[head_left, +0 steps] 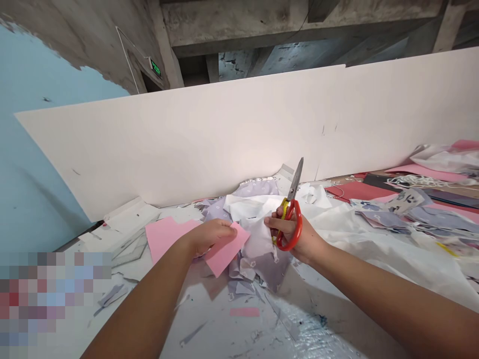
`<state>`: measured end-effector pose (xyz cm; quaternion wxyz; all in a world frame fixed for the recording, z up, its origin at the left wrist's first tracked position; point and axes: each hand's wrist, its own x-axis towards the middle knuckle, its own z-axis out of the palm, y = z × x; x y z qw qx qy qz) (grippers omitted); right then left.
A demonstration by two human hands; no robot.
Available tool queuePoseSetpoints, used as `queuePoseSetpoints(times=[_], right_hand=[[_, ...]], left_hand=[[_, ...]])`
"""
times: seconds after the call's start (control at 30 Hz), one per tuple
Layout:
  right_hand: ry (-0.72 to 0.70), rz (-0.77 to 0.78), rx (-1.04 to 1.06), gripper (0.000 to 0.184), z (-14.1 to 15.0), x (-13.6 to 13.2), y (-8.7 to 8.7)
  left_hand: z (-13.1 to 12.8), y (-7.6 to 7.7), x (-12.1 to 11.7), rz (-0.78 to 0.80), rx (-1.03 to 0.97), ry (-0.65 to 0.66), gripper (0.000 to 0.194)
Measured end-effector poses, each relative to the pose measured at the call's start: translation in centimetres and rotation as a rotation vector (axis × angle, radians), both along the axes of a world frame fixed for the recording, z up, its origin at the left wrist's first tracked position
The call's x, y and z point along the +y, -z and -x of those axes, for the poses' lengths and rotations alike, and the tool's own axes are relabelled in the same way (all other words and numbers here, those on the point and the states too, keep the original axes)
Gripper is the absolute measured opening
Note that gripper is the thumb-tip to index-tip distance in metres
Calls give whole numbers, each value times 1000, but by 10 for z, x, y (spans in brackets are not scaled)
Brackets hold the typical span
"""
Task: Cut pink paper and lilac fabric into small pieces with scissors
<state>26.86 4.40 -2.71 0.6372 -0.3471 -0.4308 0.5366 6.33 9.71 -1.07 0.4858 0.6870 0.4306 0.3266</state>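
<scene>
My left hand (209, 237) grips a pink paper sheet (225, 250), which sticks out on both sides of the hand. A second pink area (166, 237) may be part of that sheet, but I cannot tell. My right hand (286, 230) holds orange-red and yellow handled scissors (289, 224) with the steel blades (295, 179) pointing up and shut together. Its fingers also pinch the edge of a white fabric piece (258, 237), which hangs beside the scissors above crumpled lilac printed fabric (262, 267).
A white board (209, 139) stands along the far side of the work table (299, 324). White sheeting (377, 249), lilac fabric pieces (407, 219), red sheets (359, 190) and white cord (415, 180) lie at the right. Scraps are scattered across the table near my hands.
</scene>
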Motion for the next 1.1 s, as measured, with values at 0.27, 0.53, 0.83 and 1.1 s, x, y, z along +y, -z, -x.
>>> queuePoseSetpoints(times=[0.27,0.53,0.83,1.1], right_hand=[[-98,-79,-251,29,-4,-14,-23],[-29,-107,-449,25,-2,-16,-21],[35,-29,-433,26,0,-15,-18],[-128,-70,-444,31,-8,-6,-17]], left_hand=[[-2,-16,-4,-129,143,115,37],[-29,-1,-11,255,-160,539,57],[-52,3,-21,171,-397,66,25],[-38,-7,-12,-42,-359,-61,26]])
